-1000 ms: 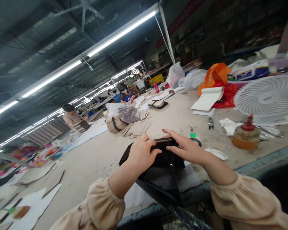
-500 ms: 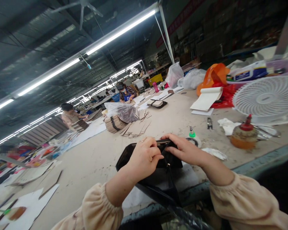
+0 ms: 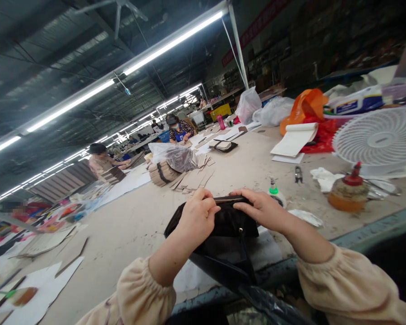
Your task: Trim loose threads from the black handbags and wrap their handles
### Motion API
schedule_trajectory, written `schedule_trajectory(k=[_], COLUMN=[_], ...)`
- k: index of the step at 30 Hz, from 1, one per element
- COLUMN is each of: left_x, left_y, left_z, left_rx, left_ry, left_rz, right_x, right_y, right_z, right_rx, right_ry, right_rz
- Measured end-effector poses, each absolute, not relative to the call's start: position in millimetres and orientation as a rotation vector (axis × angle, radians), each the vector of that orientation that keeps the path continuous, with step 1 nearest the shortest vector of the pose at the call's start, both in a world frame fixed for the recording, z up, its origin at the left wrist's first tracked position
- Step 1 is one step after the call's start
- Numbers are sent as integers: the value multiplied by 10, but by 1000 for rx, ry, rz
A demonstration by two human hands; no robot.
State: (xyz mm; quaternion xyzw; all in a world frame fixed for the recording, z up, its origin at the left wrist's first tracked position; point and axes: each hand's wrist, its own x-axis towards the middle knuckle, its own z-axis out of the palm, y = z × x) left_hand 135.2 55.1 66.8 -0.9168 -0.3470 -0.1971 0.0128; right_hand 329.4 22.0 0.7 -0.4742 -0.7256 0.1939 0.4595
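A black handbag (image 3: 228, 223) sits at the table's near edge, its top toward me and its straps (image 3: 219, 266) hanging down over the edge. My left hand (image 3: 199, 212) is closed in a pinch at the left part of the bag's top opening; its fingertips are partly hidden. With thumb below and fingers above, my right hand (image 3: 262, 207) grips the right end of the same top edge. A small gold-coloured fitting (image 3: 240, 230) shows at the base of a strap. White paper (image 3: 265, 246) lies under the bag.
To the right are a green-collared bottle (image 3: 274, 187), thread snips (image 3: 298, 174), a glue bottle with red nozzle (image 3: 350, 189) and a white round grille (image 3: 379, 137). Beyond the bag lie stacked brown pieces (image 3: 162, 174) beside clear plastic. Two co-workers sit across the table.
My left hand has shifted slightly left and up, away from my right hand, so the gap between them is wider. My right thumb has moved up onto the bag's edge.
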Motion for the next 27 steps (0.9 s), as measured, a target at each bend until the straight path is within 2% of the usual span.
schedule_trajectory(k=[27], left_x=[1361], left_y=[625], left_z=[656], left_rx=[-2822], left_ry=[-1098], left_rz=[-575], right_x=[3234], right_y=[231], right_z=[-8], right_rx=[-1247], right_ry=[-1812], right_rz=[308])
